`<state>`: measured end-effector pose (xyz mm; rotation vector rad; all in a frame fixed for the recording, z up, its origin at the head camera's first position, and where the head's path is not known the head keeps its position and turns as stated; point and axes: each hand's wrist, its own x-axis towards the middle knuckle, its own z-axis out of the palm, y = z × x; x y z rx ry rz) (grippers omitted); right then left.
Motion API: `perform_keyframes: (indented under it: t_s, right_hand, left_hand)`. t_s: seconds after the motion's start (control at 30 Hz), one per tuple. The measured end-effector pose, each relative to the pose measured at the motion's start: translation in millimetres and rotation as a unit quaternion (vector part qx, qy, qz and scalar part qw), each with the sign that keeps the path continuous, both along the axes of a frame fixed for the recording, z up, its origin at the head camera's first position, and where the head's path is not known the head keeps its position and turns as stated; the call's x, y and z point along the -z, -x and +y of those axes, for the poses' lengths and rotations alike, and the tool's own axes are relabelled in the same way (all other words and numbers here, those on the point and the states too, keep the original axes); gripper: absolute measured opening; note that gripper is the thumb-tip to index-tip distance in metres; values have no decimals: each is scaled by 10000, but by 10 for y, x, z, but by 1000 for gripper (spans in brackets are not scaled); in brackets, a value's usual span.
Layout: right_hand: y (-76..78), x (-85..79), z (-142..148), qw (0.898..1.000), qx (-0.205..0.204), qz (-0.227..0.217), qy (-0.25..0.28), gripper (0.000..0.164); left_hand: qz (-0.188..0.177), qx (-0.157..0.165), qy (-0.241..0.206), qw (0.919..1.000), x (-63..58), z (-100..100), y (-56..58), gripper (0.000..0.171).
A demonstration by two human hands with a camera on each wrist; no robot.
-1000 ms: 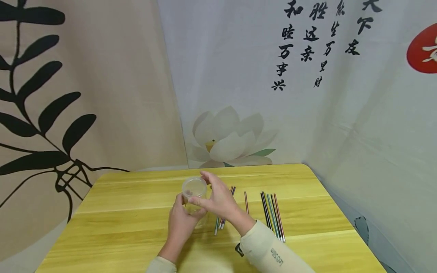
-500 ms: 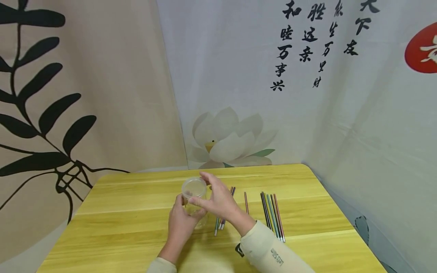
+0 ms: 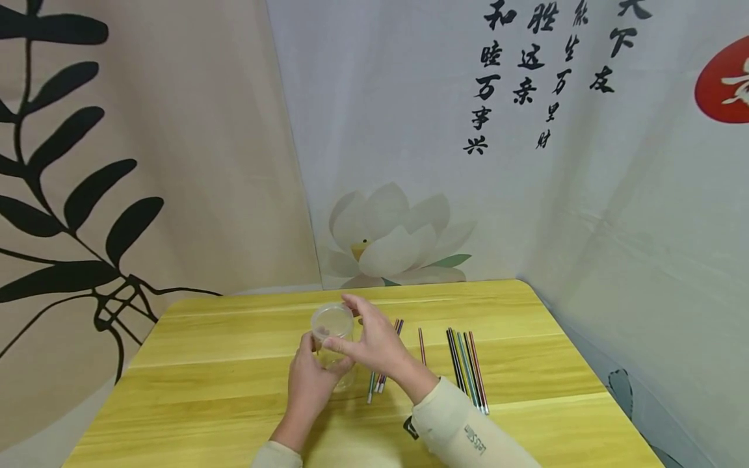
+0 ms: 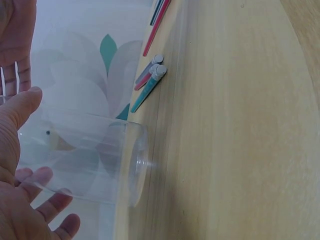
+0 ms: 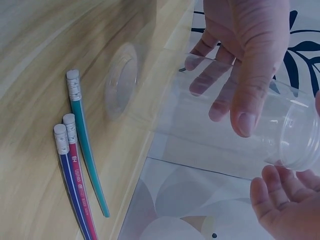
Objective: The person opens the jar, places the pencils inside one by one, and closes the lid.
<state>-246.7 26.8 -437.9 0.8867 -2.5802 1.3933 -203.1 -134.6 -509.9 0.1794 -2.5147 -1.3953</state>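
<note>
Left hand (image 3: 313,380) curled round clear jar (image 4: 82,150); right hand (image 3: 377,344) pinches its rim. Red pencil (image 5: 77,175) on surface (image 3: 222,377) marked "HB"; sleeve (image 3: 456,419) lettering too small to read. Backdrop (image 3: 526,182): 和睦万事兴.

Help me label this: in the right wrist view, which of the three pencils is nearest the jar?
The green pencil; the pink pencil and blue pencil lie side by side, farther from the jar.

The left grip (image 4: 10,152) holds a clear jar (image 4: 85,155) near pencils (image 4: 146,92).
</note>
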Motion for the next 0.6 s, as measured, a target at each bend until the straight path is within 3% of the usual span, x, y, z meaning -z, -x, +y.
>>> perform_keyframes:
  t_s: [0.6]
  right_hand:
    - [6,5,3,9999,-88,-69,48,86]
  left_hand:
    - [28,16,-92,10000,-8,-8,-7,89]
